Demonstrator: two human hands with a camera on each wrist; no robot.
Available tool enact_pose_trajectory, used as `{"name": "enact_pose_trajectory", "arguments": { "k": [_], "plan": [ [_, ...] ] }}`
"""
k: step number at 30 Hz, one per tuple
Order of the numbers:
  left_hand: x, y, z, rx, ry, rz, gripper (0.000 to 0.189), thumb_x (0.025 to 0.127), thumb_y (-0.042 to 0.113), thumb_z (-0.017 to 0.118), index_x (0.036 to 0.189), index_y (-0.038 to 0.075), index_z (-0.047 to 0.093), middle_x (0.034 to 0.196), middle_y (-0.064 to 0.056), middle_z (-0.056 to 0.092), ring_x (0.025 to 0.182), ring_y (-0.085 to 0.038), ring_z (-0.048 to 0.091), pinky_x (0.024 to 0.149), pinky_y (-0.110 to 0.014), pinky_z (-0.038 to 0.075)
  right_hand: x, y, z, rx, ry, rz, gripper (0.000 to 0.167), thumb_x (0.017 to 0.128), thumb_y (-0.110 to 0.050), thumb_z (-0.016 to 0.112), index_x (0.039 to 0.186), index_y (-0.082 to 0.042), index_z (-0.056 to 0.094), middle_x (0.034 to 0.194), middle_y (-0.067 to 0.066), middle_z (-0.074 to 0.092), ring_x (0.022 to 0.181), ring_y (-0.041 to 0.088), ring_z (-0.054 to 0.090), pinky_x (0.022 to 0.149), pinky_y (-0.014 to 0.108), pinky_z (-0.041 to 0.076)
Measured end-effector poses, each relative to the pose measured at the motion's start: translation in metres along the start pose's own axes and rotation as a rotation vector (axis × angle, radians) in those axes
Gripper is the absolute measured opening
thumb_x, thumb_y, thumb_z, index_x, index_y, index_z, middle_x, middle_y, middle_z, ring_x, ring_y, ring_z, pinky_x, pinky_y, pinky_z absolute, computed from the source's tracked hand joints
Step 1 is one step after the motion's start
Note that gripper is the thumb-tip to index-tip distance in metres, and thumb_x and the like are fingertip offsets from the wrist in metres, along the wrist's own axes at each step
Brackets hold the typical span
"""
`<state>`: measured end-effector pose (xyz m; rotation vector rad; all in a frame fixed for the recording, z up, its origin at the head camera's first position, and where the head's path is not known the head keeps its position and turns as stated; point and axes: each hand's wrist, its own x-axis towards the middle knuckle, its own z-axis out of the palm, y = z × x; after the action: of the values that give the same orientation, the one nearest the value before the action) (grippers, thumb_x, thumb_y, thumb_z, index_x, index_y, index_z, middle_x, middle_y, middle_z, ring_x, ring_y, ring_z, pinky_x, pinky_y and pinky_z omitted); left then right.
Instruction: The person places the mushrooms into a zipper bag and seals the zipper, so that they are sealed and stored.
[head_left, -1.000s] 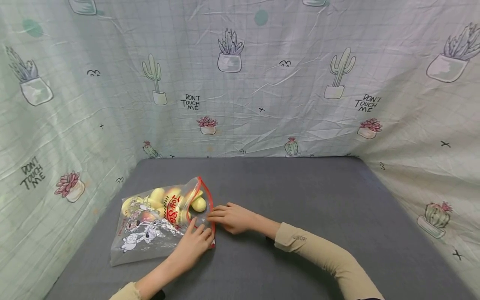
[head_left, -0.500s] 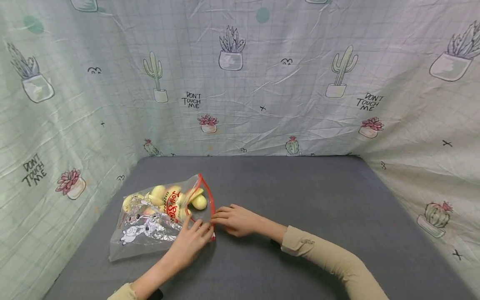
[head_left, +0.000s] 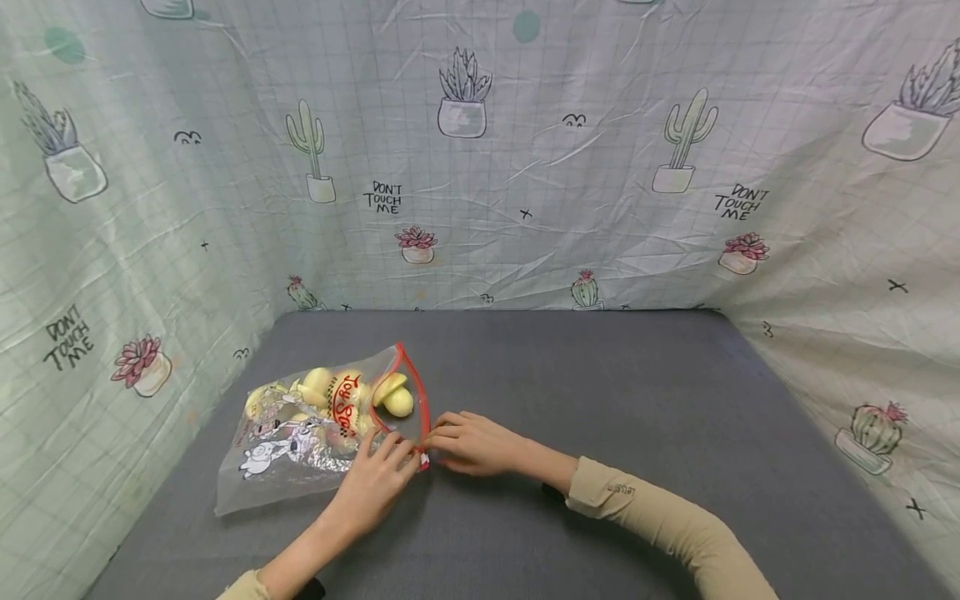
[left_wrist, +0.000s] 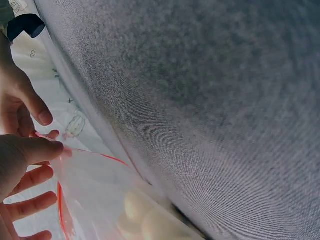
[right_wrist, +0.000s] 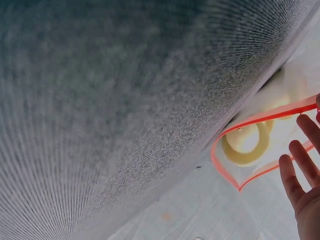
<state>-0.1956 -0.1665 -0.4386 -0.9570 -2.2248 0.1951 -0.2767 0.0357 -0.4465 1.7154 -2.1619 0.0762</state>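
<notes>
A clear zip bag (head_left: 288,467) with a red zip edge and cartoon print lies on the left of the table. Yellow rounded, fruit-like pieces (head_left: 315,383) are inside it, and its mouth gapes towards the right. My left hand (head_left: 375,483) pinches the near corner of the mouth; in the left wrist view its thumb (left_wrist: 42,150) presses on the plastic. At the same corner, my right hand (head_left: 472,446) holds the red zip edge with its fingertips, beside a small white-and-red end piece. In the right wrist view, several right fingers (right_wrist: 295,170) spread near the red edge.
The grey tabletop (head_left: 600,400) extends to the right and behind the bag. A pale cloth (head_left: 510,167) with printed cacti hangs at the back and along both sides.
The bag's near corner has shifted slightly away from me, and both hands with it. The right hand has also edged right, and the white-and-red end piece shows more clearly.
</notes>
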Motion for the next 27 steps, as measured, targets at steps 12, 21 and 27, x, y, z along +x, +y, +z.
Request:
{"name": "enact_pose_trajectory", "arguments": {
  "k": [12, 21, 27],
  "plan": [
    [0.000, 0.000, 0.000, 0.024, 0.057, -0.045, 0.029, 0.078, 0.018, 0.036, 0.077, 0.011, 0.064, 0.078, -0.001, 0.057, 0.076, -0.018, 0.052, 0.069, -0.038, 0.041, 0.006, -0.002, 0.000, -0.013, 0.096, -0.051, 0.027, 0.082, -0.026, 0.062, 0.109, -0.024, 0.061, 0.102, -0.013, 0.062, 0.095, 0.005, 0.050, 0.072, 0.018, 0.039],
    [0.001, 0.001, 0.000, 0.007, 0.071, -0.068, 0.019, 0.075, 0.016, 0.046, 0.076, 0.011, 0.064, 0.076, -0.001, 0.056, 0.072, -0.018, 0.050, 0.067, -0.037, 0.039, 0.013, -0.005, 0.002, -0.041, 0.160, -0.033, 0.016, 0.081, -0.026, 0.064, 0.097, -0.026, 0.063, 0.093, -0.014, 0.062, 0.090, 0.004, 0.050, 0.068, 0.016, 0.037],
    [0.002, 0.004, 0.002, 0.009, 0.105, -0.085, 0.017, 0.074, 0.019, 0.048, 0.075, 0.011, 0.063, 0.074, -0.002, 0.055, 0.070, -0.019, 0.050, 0.065, -0.036, 0.038, 0.013, -0.008, 0.002, -0.048, 0.177, 0.005, 0.013, 0.081, -0.026, 0.063, 0.094, -0.026, 0.064, 0.092, -0.015, 0.062, 0.088, 0.004, 0.049, 0.069, 0.016, 0.038]
  ]
}}
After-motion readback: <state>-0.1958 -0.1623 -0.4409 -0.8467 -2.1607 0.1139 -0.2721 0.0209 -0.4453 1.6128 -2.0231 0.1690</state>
